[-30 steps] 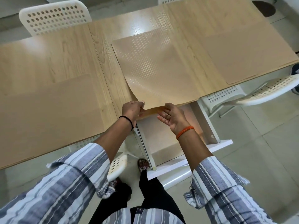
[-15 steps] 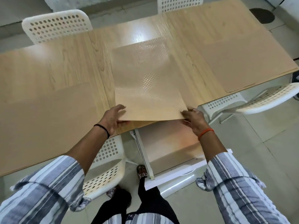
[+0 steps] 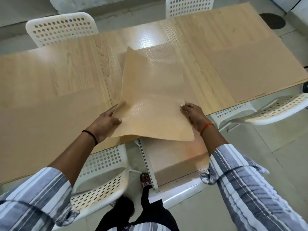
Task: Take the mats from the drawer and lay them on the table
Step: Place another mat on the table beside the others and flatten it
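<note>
A tan mat with a dotted texture is lifted off the wooden table, its near edge hanging over the open drawer. My left hand grips its left side, thumb on top. My right hand holds its right edge. Under it, another dotted mat lies flat on the table's middle. A plain mat lies on the left part of the table, and another mat on the right part. The drawer's pale bottom shows below the held mat.
White perforated chairs stand around the table: one at near left, one at right, two on the far side. My feet and dark trousers are beside the drawer front.
My hands have slid apart to the mat's sides and raised it off the table; its left far corner now stands up. The view has moved closer to the table.
</note>
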The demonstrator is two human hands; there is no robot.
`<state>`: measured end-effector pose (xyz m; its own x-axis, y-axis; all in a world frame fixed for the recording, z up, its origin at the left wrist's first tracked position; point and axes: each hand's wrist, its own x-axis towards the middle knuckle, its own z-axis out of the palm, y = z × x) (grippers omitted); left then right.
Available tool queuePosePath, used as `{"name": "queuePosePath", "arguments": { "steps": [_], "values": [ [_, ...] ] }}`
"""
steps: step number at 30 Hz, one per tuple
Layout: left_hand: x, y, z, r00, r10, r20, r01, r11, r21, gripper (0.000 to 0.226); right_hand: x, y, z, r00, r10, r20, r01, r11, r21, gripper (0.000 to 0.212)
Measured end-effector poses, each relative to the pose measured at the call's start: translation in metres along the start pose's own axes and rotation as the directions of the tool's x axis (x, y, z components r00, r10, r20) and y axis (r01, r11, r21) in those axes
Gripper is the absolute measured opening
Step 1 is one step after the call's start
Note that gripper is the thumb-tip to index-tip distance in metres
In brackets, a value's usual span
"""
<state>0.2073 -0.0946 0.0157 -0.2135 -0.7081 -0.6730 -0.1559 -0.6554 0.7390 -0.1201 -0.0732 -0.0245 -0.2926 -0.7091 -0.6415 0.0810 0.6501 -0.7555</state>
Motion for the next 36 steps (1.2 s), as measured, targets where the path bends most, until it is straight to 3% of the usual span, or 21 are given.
{"name": "queuePosePath", "arguments": {
  "steps": [5, 10, 14, 19, 28, 36],
  "values": [
    [-0.006, 0.001, -0.019, 0.999, -0.033, 0.015, 0.033, 0.999, -0.031, 0.047, -0.003, -0.025, 0.018, 0.975, -0.221, -0.018, 0.217, 0.967, -0.132, 0.055],
    [-0.012, 0.018, -0.021, 0.978, 0.096, -0.184, -0.112, 0.991, -0.076, 0.023, -0.022, -0.039, 0.038, 0.899, -0.433, 0.067, 0.437, 0.878, -0.194, 0.062],
    [-0.028, 0.023, -0.038, 0.943, 0.212, -0.256, -0.225, 0.974, -0.023, 0.025, -0.041, -0.054, 0.058, 0.867, -0.495, 0.056, 0.497, 0.852, -0.162, 0.061],
    [-0.069, 0.02, -0.084, 0.893, 0.353, -0.281, -0.359, 0.933, 0.032, 0.059, -0.078, -0.066, 0.109, 0.839, -0.538, 0.082, 0.544, 0.829, -0.13, 0.065],
    [-0.179, -0.038, -0.257, 0.784, 0.49, -0.382, -0.465, 0.871, 0.162, 0.07, -0.18, -0.042, 0.286, 0.77, -0.609, 0.188, 0.627, 0.778, -0.048, 0.062],
    [-0.268, -0.089, -0.419, 0.754, 0.501, -0.425, -0.483, 0.861, 0.159, 0.067, -0.272, 0.001, 0.449, 0.758, -0.628, 0.176, 0.639, 0.769, -0.013, 0.059]
  ]
}}
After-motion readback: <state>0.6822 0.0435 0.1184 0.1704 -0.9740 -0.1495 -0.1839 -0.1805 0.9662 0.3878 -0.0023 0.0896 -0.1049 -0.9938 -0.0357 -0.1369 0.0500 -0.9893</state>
